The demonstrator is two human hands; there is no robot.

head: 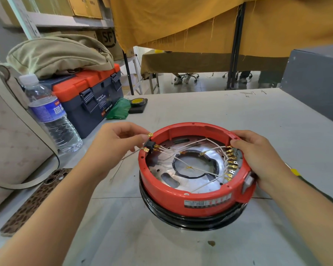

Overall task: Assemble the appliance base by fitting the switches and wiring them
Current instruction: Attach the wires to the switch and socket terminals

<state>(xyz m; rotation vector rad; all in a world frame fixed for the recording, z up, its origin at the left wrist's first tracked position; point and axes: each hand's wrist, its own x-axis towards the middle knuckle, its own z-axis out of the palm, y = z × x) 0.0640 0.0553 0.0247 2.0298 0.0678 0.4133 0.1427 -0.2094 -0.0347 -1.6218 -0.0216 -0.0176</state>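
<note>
A round red appliance base [190,198] lies upside down on the grey table [123,227], its open side up. Inside, white wires [192,167] cross a silver metal plate. At the rim's left sits a small black switch [150,145] with brass terminals. My left hand [113,144] pinches a wire with a brass connector at that switch. Along the inner right wall stands a row of brass connectors [231,164] on a second switch block. My right hand [258,160] grips the right rim, thumb over the edge.
At the left stand a water bottle [50,116], an orange and navy toolbox [90,93] with a beige bag on top, and a cream bag. A phone [37,198] in a spotted case lies near the left edge. A grey metal box [315,79] sits at the far right.
</note>
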